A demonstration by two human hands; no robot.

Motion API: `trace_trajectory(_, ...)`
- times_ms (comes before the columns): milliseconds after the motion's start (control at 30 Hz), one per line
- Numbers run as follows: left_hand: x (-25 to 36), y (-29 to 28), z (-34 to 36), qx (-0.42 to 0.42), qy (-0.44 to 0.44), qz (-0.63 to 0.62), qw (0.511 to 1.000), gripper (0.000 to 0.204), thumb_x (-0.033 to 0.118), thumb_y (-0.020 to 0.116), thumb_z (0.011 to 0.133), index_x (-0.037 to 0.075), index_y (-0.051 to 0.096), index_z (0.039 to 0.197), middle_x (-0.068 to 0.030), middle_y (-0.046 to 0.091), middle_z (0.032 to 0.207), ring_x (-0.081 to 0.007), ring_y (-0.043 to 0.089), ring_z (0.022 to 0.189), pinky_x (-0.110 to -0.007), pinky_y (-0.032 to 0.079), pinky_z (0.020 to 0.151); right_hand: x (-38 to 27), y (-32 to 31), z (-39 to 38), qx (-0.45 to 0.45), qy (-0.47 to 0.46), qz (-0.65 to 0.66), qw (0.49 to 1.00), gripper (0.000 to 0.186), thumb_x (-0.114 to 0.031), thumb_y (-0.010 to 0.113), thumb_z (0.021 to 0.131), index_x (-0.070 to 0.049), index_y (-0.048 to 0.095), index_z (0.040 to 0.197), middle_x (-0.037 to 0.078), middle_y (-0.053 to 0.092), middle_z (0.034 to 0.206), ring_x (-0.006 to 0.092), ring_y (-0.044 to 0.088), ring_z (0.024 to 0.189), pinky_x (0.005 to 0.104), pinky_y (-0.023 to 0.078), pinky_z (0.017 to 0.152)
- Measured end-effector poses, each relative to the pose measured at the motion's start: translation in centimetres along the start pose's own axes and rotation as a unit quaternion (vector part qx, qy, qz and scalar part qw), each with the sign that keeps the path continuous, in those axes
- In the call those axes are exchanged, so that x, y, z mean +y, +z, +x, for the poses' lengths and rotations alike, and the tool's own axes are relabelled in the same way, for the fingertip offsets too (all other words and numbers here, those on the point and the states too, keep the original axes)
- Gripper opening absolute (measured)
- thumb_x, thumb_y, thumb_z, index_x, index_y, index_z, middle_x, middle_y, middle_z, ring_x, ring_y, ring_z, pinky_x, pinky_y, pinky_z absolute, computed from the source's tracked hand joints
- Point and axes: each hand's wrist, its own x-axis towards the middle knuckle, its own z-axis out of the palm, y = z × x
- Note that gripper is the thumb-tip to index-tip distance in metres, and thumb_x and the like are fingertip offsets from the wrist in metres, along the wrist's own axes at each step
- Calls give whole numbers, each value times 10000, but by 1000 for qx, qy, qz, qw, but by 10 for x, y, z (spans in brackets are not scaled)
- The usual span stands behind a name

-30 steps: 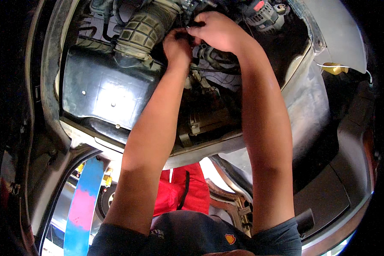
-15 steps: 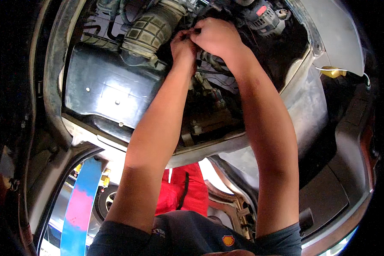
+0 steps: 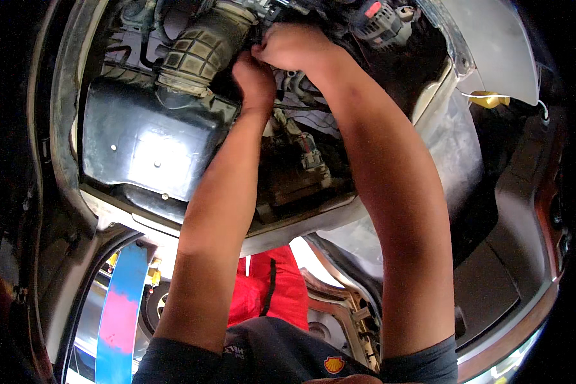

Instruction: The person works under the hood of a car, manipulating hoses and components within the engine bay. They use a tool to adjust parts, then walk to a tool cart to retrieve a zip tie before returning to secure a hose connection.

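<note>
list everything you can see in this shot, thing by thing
air box: 1, black, left of the engine bay
ribbed hose: 1, dark grey, upper left, running from the air box toward the hands
alternator: 1, grey metal with a red spot, top right
cap: 1, yellow, right side by the fender
fender panel: 1, pale grey, upper right
plug: 1, grey, centre, between the forearms
red cloth: 1, red, below the bay's front edge
strip: 1, blue and pink, lower left
left hand: 1, grip closed on something hidden, beside the hose
right hand: 1, closed, top centre, touching the left hand
</note>
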Motion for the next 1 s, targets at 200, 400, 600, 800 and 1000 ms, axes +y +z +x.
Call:
trace_trajectory(200, -11, -5, 7, -22, -118, -172, 978, 350, 301, 553, 991, -22, 675, 936, -171, 637, 765, -249, 562, 680, -413, 459, 650, 3, 4, -6, 26, -4, 47, 999, 411, -412, 564, 881, -79, 712, 1073, 153, 701, 1044, 347, 664, 983, 413, 521, 858)
trace_trajectory(400, 44, -19, 8, -117, -396, -464, 784, 267, 309, 616, 935, 68, 674, 1032, -45, 658, 941, -193, 595, 759, -319, 458, 643, 19, 3, 0, -19, -5, 61, 998, 366, -325, 588, 856, -62, 675, 1095, 165, 694, 1056, 340, 666, 974, 400, 525, 828)
trace_trajectory(600, 46, -19, 8, -27, -390, -460, 798, 119, 150, 638, 909, 61, 640, 988, -57, 662, 905, -178, 630, 798, -312, 493, 663, -12, -15, -15, 18, 19, -17, 1000, 324, -222, 559, 827, -111, 706, 1093, 136, 691, 1124, 349, 650, 1050, 545, 436, 934)
trace_trajectory(800, 8, 3, 1, -66, -254, -538, 801, 243, 148, 607, 928, 37, 580, 1143, -118, 628, 1135, -223, 623, 970, -358, 487, 859, -26, -24, -24, 32, 47, -65, 996, 322, -181, 540, 826, -88, 724, 1073, 155, 672, 1193, 342, 624, 1136, 626, 368, 968)
trace_trajectory(1000, 30, 15, -10, -41, -270, -368, 889, 234, 200, 593, 947, -10, 597, 1051, -162, 643, 1058, -259, 636, 919, -396, 479, 813, -59, -79, -74, 54, -43, -12, 998, 322, -209, 578, 796, -81, 731, 1048, 165, 700, 1098, 340, 659, 1047, 535, 407, 940)
